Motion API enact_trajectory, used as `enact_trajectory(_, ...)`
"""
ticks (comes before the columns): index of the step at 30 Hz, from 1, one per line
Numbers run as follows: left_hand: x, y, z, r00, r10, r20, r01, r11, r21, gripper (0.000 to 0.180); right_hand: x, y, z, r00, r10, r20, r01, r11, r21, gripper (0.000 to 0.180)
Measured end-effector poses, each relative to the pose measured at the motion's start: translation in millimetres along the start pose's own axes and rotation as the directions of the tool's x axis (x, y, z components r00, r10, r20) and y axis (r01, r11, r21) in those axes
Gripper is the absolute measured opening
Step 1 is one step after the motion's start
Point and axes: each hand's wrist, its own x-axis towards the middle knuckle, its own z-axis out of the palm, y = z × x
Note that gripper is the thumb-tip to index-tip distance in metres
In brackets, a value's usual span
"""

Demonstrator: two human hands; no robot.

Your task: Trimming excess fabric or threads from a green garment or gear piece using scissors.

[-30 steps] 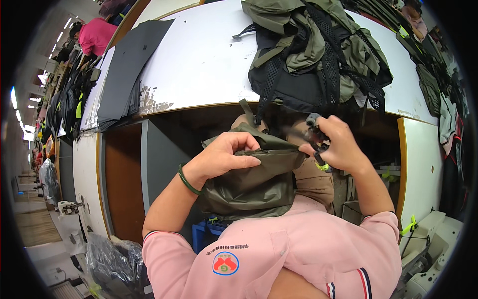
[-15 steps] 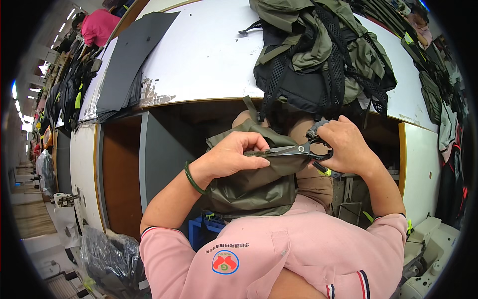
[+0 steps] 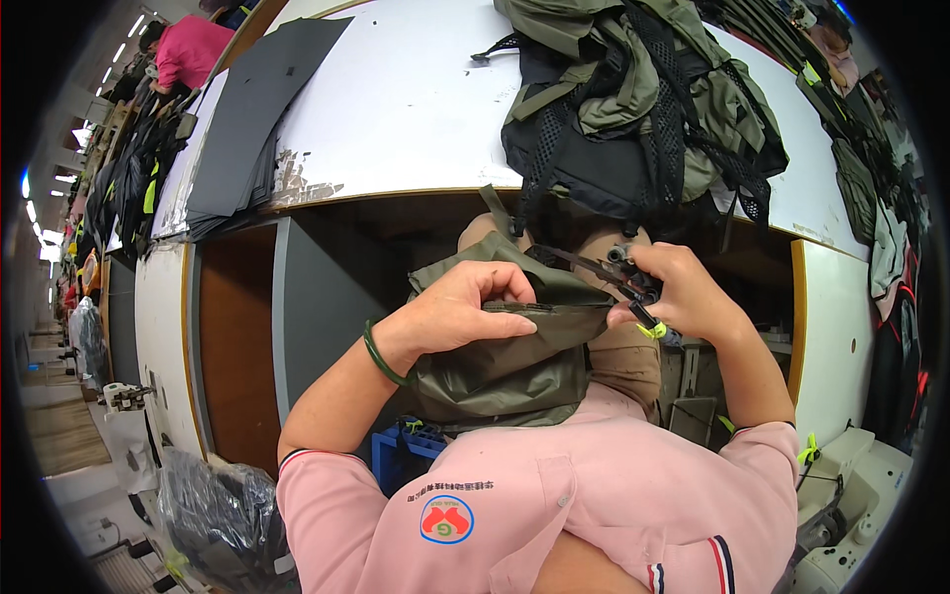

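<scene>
My left hand, with a green bangle at its wrist, pinches the upper edge of a dark olive fabric piece, which looks like a bag part. The fabric hangs over my lap, its seam edge stretched sideways. In my right hand is a pair of scissors with dark wrapped handles, its blades pointing up and left above the cloth. My right thumb and fingertips are close to the right end of the fabric edge; whether they grip it is partly hidden. A yellow-green tie hangs by the scissor handles.
Ahead is a white worktable bearing a heap of olive and black backpacks and dark grey sheets. Below it are open cubbies with a grey divider. Plastic-wrapped goods lie lower left; a sewing machine stands lower right.
The scissors have swung off the fabric edge, their blades now angled up and away. My right fingers have come down to the fabric's right end; my left hand keeps its pinch.
</scene>
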Motion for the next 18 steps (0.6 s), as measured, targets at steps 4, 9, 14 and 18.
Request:
enact_trajectory(4,0.4,-0.1,-0.7,0.995,-0.084,-0.044,0.079,0.990,-0.114,0.019,0.1,-0.1,-1.7,0.976,-0.200,-0.082,0.168,0.939,-0.299,0.041)
enact_trajectory(9,-1.1,-1.9,-10.0,0.992,-0.112,-0.055,0.096,0.965,-0.243,0.021,-6.0,13.1,-7.6,0.887,-0.392,-0.245,0.169,0.769,-0.617,0.030)
enact_trajectory(14,1.6,-2.4,-8.5,0.992,-0.120,-0.025,0.107,0.947,-0.303,0.021,-8.1,14.0,-9.2,0.883,-0.411,-0.227,0.156,0.714,-0.683,0.028)
enact_trajectory(18,3.2,-1.6,-5.6,0.991,-0.135,-0.026,0.123,0.955,-0.271,0.021,-5.4,12.1,-6.4,0.880,-0.421,-0.220,0.169,0.709,-0.685,0.029)
